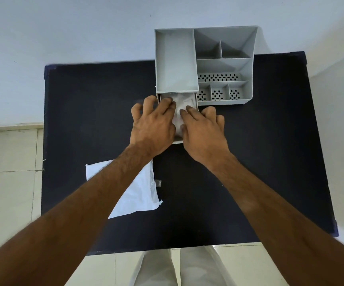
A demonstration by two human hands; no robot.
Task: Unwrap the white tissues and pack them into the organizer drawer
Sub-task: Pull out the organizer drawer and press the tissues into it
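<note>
Now, what I read from the head camera, line by line:

Drawer: the organizer drawer (179, 141) is pulled out toward me from under the grey organizer (224, 65); its long axis runs from the organizer straight toward my body, and its front lip shows just below my hands.

Drawer contents: white tissues (182, 105) lie crumpled inside, filling the part I can see from side wall to side wall; how deep the pile goes I cannot tell.

Left hand: my left hand (153, 124) lies palm down over the drawer's left half, fingers curled and spread, fingertips at the left wall and on the tissue; it presses on the tissues and is not closed around anything.

Right hand: my right hand (203, 131) lies palm down over the right half, first fingers stretched flat onto the tissues, the outer ones bent over the drawer's right edge; it too grips nothing that I can make out.

Organizer: it stands at the far edge of the dark table (84, 120), a long tray on the left above the drawer, open compartments with perforated floors on the right, all of them bare as far as I see.

Wrapper: a flat white wrapper (138, 195) lies on the table near me, partly under my left forearm, well apart from the drawer.
</note>
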